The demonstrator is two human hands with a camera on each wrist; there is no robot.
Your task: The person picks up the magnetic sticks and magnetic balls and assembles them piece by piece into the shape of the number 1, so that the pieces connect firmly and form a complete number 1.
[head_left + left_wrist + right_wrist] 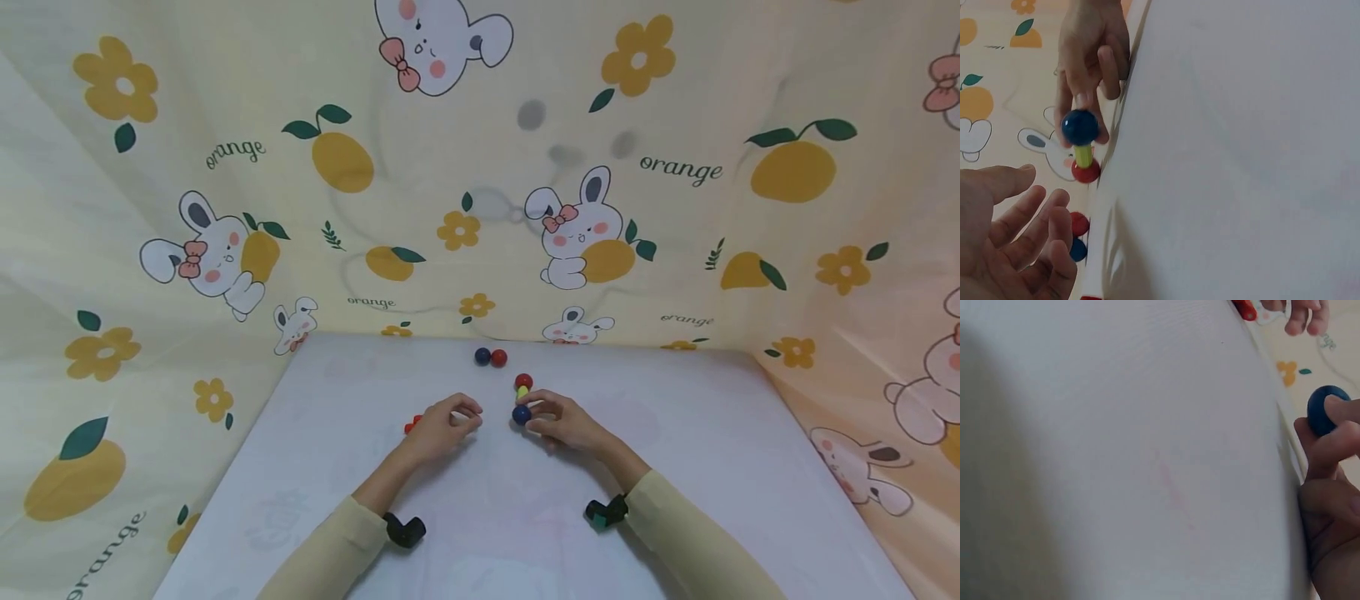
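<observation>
Right hand (562,421) grips the blue ball (521,415) on the stick (522,392)

What the coming move turns on, I judge, is side: the stick lies just left of the right hand, its long axis crossing that hand's reach. The stick points away from the person, over the table (690,467), with the blue ball at its near end and a red ball (523,381) at its far end; whether that end rests on the table I cannot tell. The right hand is nearer, thumb and finger pinching the blue ball. The left hand (448,427), left of the stick and apart from it, holds nothing, fingers loosely bent. A red piece (412,425) lies farther left of the stick; a spare blue ball (483,357) and spare red ball (498,358) sit beyond it, leftward.
</observation>
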